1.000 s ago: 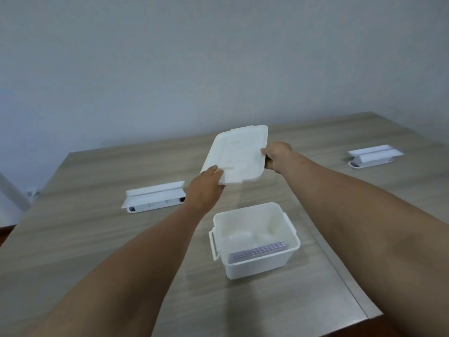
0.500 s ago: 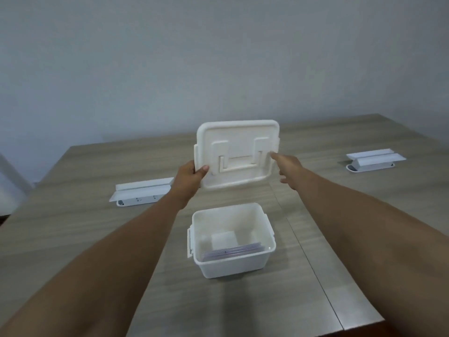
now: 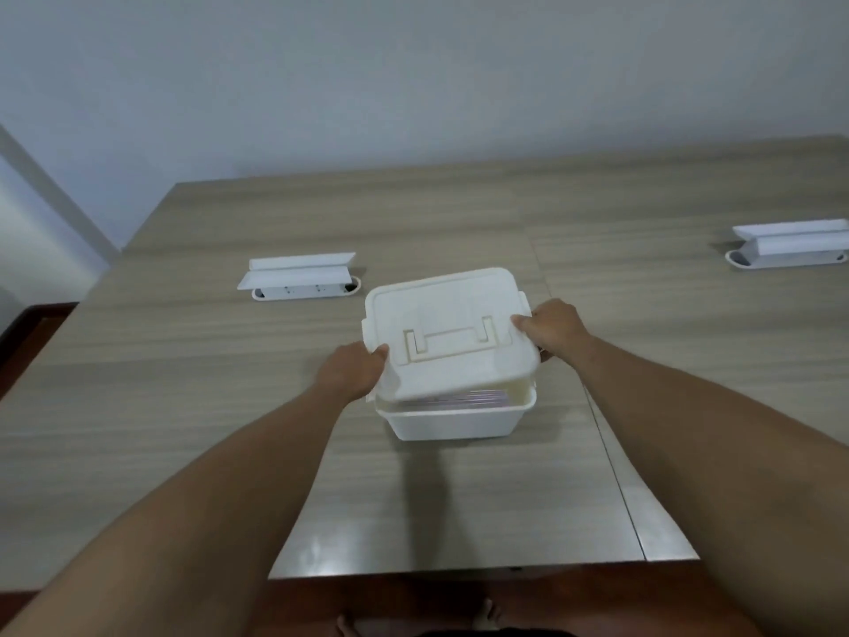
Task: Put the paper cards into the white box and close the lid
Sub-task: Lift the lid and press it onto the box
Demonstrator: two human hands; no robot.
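The white box (image 3: 452,422) stands on the wooden table (image 3: 183,383) in front of me. Its white lid (image 3: 448,331), with a recessed handle on top, hovers tilted just over the box opening, the near edge lower than the far one. My left hand (image 3: 353,372) grips the lid's left side and my right hand (image 3: 553,328) grips its right side. Under the lid's near edge a thin stack of paper cards (image 3: 464,400) shows inside the box. Most of the box interior is hidden by the lid.
Two white socket units with raised flaps sit in the table: one (image 3: 298,278) to the far left of the box, one (image 3: 788,246) at the far right. A seam (image 3: 611,452) runs down the tabletop right of the box. The table's near edge (image 3: 459,570) lies close to me.
The lid came down from upright in front of me to nearly flat over the box. My right hand, open half a second ago, now holds the lid's right side.
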